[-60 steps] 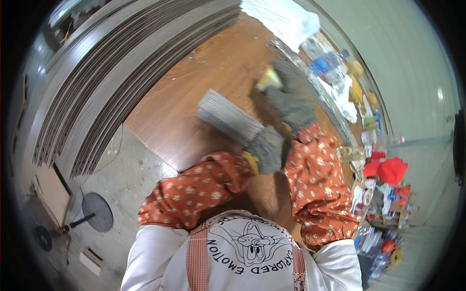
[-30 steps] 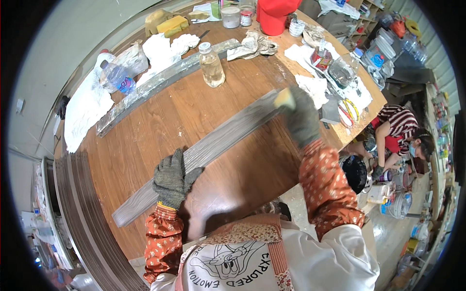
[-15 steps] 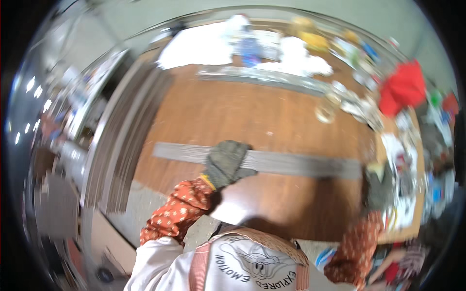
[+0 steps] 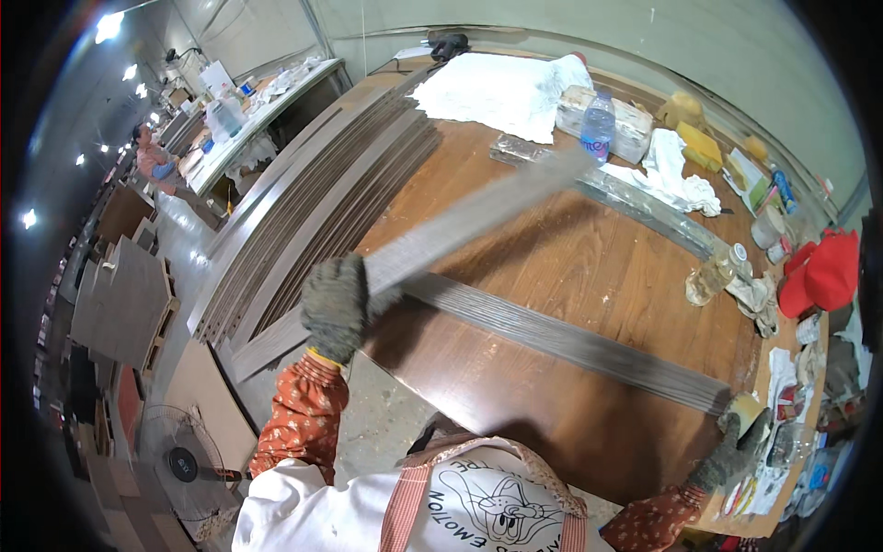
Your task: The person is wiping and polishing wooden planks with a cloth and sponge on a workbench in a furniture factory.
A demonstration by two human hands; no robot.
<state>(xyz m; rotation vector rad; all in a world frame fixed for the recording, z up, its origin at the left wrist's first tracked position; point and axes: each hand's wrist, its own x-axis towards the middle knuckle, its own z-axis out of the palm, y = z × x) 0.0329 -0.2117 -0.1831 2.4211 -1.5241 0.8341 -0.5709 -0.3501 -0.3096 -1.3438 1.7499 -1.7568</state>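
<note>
My left hand [image 4: 335, 308], in a dark grey-green knit glove, is closed around a long grey wood-grain plank [image 4: 478, 216]. The plank slants above the brown table [image 4: 570, 267], its far end blurred and reaching toward a blue-tinted plastic bottle [image 4: 598, 127]. A second grey plank [image 4: 570, 340] lies flat across the table below it. Near the right end of that plank, my gloved right hand [image 4: 734, 453] is closed on a small pale yellow block [image 4: 744, 408], partly hidden by the fingers.
Stacked grey planks [image 4: 322, 193] line the table's left side. White cloth [image 4: 497, 92], a wrapped strip [image 4: 644, 216], a glass jar [image 4: 716, 276] and a red cap [image 4: 821, 273] lie along the back and right. A fan [image 4: 182, 465] stands lower left; a person [image 4: 158, 166] is farther off.
My left hand has left the flat plank and now holds another plank raised at the left. The view has turned left. My right hand stays by the right side with the block.
</note>
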